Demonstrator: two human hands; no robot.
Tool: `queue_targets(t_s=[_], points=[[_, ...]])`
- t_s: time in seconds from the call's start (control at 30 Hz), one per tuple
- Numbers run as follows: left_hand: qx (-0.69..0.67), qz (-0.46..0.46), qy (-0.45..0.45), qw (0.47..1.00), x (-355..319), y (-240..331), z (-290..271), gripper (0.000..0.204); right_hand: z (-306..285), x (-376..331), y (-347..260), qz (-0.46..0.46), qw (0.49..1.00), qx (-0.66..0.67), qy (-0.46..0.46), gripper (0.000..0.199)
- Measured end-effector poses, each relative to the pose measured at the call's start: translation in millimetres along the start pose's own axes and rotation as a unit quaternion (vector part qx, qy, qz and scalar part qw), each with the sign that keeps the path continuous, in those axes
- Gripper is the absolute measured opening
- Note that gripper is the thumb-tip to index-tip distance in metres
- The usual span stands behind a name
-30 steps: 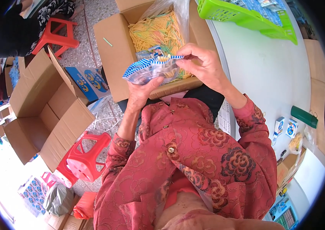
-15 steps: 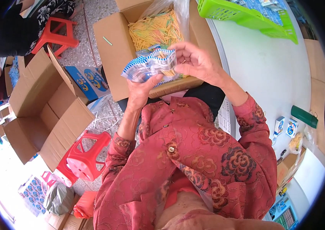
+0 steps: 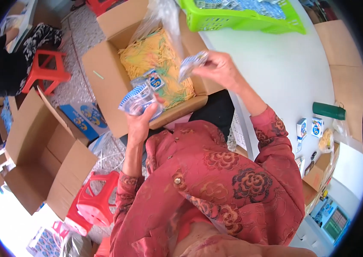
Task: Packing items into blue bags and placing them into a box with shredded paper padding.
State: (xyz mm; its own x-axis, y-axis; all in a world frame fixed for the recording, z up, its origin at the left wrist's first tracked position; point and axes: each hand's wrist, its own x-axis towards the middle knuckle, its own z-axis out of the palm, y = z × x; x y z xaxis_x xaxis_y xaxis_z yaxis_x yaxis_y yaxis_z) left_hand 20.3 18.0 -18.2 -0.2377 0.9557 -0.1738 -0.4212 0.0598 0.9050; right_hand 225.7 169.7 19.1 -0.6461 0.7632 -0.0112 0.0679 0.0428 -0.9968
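Note:
My left hand [image 3: 138, 124] is closed on clear plastic packets [image 3: 140, 99] with blue-and-white striped tops, over the near left side of a cardboard box [image 3: 100, 64]. Pinched in the fingers of my right hand [image 3: 222, 70] is another small striped packet [image 3: 192, 65], raised above the box's right side. Thin yellow and green sticks [image 3: 147, 53] fill the box inside a clear plastic liner. A blue-and-white packet [image 3: 155, 80] lies on the sticks, just beyond my left hand. How many packets my left hand holds, I cannot tell.
To the right is a white table [image 3: 275, 68] with a bright green basket [image 3: 241, 21] of striped packets and a dark green bottle [image 3: 329, 110]. An opened cardboard box [image 3: 31, 171] and red stools [image 3: 100, 201] stand at left. A person in dark clothes [image 3: 1, 73] sits at far left.
My hands were together at the packets and have come apart. My right hand has lifted one packet up and right; my left hand has moved down and left with the others. The view has shifted.

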Motion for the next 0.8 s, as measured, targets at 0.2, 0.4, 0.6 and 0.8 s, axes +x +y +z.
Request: queue_targets(t_s=[0.2,0.4,0.6,0.8], points=[[-0.007,-0.032,-0.007,0.999,3.6,-2.6,9.3,0.023,-120.4,8.2,42.8,0.002,0.977,-0.085,0.197,0.023],[-0.009,-0.041,-0.017,0.999,6.3,-0.8,18.6,0.020,-167.2,1.1,64.4,0.058,0.956,-0.100,0.269,0.023],[0.015,-0.038,-0.033,0.999,7.5,0.0,24.3,0.019,-187.4,-3.4,58.4,0.098,0.963,-0.147,0.204,0.028],[0.048,-0.018,-0.027,0.998,11.9,-3.1,34.6,0.019,-162.2,-5.8,51.1,0.050,0.878,-0.288,0.380,0.032]])
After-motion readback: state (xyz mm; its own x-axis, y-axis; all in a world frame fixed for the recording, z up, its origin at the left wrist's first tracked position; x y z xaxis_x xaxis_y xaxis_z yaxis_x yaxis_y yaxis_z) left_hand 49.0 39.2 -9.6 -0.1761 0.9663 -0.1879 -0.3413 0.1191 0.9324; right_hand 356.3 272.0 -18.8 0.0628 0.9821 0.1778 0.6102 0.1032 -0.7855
